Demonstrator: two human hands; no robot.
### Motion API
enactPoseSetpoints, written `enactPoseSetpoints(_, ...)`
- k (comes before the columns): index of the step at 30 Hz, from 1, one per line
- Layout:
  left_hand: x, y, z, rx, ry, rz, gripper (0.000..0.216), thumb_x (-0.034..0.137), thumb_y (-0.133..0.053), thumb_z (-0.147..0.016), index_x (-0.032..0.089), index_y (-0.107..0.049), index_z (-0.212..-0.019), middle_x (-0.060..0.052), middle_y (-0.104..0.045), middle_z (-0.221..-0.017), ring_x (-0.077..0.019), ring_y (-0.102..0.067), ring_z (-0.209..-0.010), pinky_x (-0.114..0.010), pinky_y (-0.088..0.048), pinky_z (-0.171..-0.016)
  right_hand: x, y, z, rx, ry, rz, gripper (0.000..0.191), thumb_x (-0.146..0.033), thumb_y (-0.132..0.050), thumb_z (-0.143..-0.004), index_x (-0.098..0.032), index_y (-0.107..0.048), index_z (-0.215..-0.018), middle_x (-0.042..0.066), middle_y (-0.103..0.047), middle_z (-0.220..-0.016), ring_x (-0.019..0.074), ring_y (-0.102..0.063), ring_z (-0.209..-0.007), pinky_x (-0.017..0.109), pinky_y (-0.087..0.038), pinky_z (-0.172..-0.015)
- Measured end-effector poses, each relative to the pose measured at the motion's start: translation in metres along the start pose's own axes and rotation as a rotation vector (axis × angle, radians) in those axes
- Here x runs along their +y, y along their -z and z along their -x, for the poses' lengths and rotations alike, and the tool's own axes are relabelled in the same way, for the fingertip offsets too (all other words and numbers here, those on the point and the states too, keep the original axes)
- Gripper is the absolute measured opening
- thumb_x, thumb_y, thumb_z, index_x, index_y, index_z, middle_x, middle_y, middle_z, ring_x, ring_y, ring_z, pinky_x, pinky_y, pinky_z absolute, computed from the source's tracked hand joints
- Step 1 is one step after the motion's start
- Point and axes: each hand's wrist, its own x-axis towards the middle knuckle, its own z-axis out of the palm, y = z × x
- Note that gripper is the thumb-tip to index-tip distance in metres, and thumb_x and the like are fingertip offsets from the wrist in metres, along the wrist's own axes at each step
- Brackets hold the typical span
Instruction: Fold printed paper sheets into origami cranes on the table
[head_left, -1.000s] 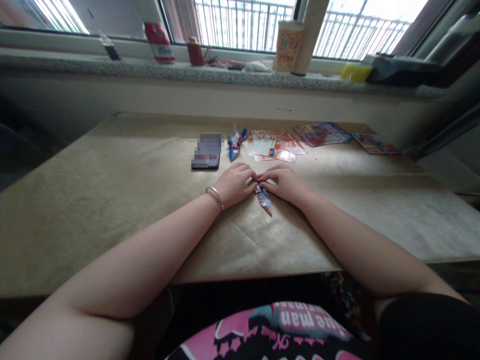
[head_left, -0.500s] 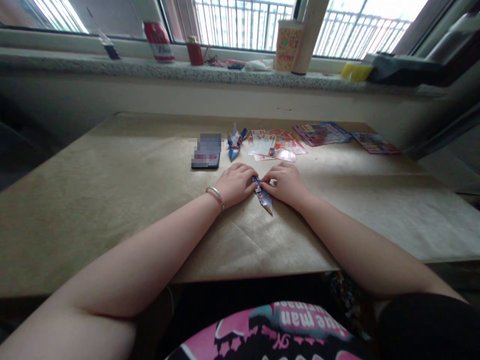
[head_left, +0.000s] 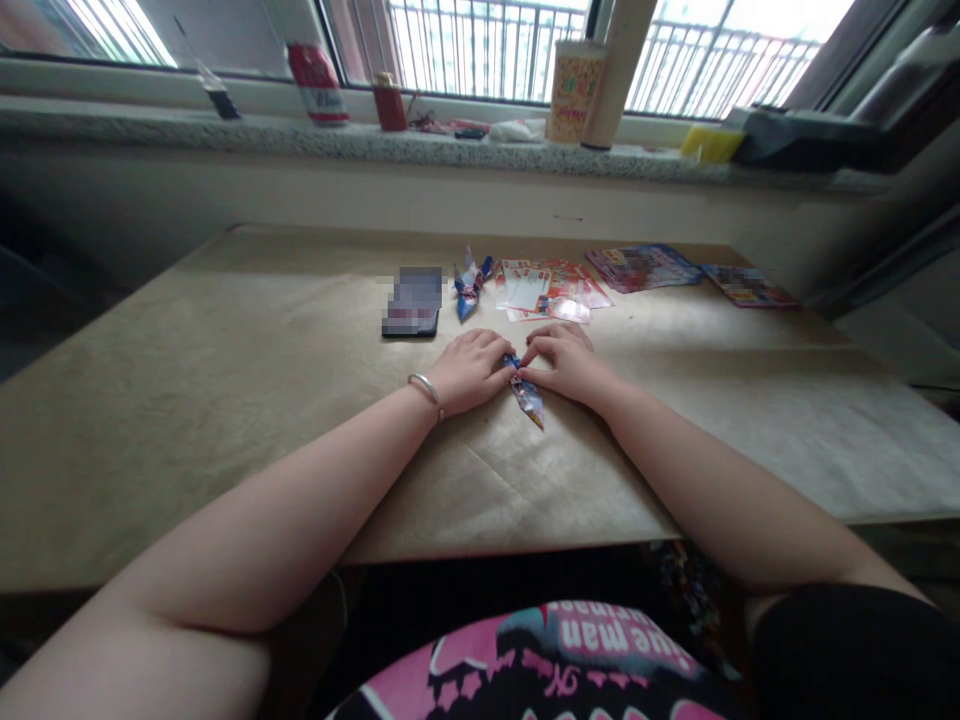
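A narrow folded paper (head_left: pixel 528 400), printed in blue and white with a pointed near end, lies on the table between my hands. My left hand (head_left: pixel 474 368), with a silver bangle at the wrist, pinches its far left part between thumb and fingers. From the other side my right hand (head_left: pixel 566 362) has thumb and index finger closed on the paper's upper right edge. The fingertips cover part of the folds. Just beyond my hands stands a folded paper crane (head_left: pixel 471 284) in similar blue and white print.
A phone-like dark device (head_left: pixel 414 302), partly blurred, lies left of the crane. Orange and white printed sheets (head_left: pixel 555 288) and glossy colourful leaflets (head_left: pixel 643 268) lie at the back. The windowsill (head_left: pixel 262 130) holds a red can (head_left: pixel 316 85) and a patterned cup (head_left: pixel 576 92).
My right thumb and index finger have shifted slightly left over the paper. My left hand has barely moved, and the paper stays in place.
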Motion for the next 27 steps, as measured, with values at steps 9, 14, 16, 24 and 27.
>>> enactPoseSetpoints(9, 0.000, 0.002, -0.001, -0.030, -0.022, -0.048, 0.045, 0.052, -0.043, -0.095, 0.019, -0.058, -0.121, -0.010, -0.058, -0.123, -0.0269, -0.050, -0.118, -0.042, -0.037, -0.104, -0.001, 0.000, -0.001, -0.062, -0.103, 0.111, 0.036, -0.053, -0.073, -0.073, -0.025, -0.069, -0.095, 0.008, -0.050, -0.142, 0.0407, -0.025, -0.142, 0.063, -0.015, -0.113)
enactPoseSetpoints(14, 0.000, 0.003, -0.003, -0.058, -0.032, -0.068, 0.046, 0.050, -0.044, -0.095, 0.023, -0.055, -0.131, -0.009, -0.056, -0.131, -0.0287, -0.048, -0.122, -0.045, -0.033, -0.106, -0.001, -0.001, 0.000, -0.110, -0.136, 0.129, 0.038, -0.054, -0.069, -0.076, -0.025, -0.066, -0.100, 0.009, -0.045, -0.147, 0.0414, -0.021, -0.144, 0.067, -0.013, -0.112)
enactPoseSetpoints(16, -0.001, 0.002, -0.002, -0.058, -0.033, -0.064, 0.046, 0.049, -0.044, -0.095, 0.024, -0.055, -0.132, -0.009, -0.056, -0.131, -0.0288, -0.047, -0.123, -0.045, -0.032, -0.107, -0.001, -0.002, 0.000, -0.109, -0.119, 0.121, 0.035, -0.052, -0.069, -0.077, -0.026, -0.066, -0.099, 0.008, -0.048, -0.144, 0.0404, -0.024, -0.143, 0.066, -0.016, -0.112)
enactPoseSetpoints(24, -0.003, 0.001, 0.000, -0.023, -0.053, 0.002, 0.043, 0.045, -0.046, -0.093, 0.021, -0.058, -0.127, -0.010, -0.055, -0.132, -0.0282, -0.047, -0.124, -0.045, -0.034, -0.109, 0.007, -0.002, 0.000, -0.098, -0.016, 0.031, 0.022, -0.045, -0.065, -0.081, -0.026, -0.069, -0.090, 0.006, -0.056, -0.136, 0.0316, -0.037, -0.136, 0.054, -0.028, -0.112)
enactPoseSetpoints(27, -0.004, 0.000, 0.000, -0.014, -0.037, 0.036, 0.040, 0.044, -0.052, -0.091, 0.019, -0.059, -0.121, -0.011, -0.055, -0.132, -0.0282, -0.047, -0.125, -0.045, -0.034, -0.110, 0.008, -0.001, 0.000, -0.100, 0.006, 0.002, 0.021, -0.044, -0.065, -0.081, -0.025, -0.069, -0.090, 0.008, -0.058, -0.134, 0.0297, -0.043, -0.131, 0.052, -0.031, -0.111)
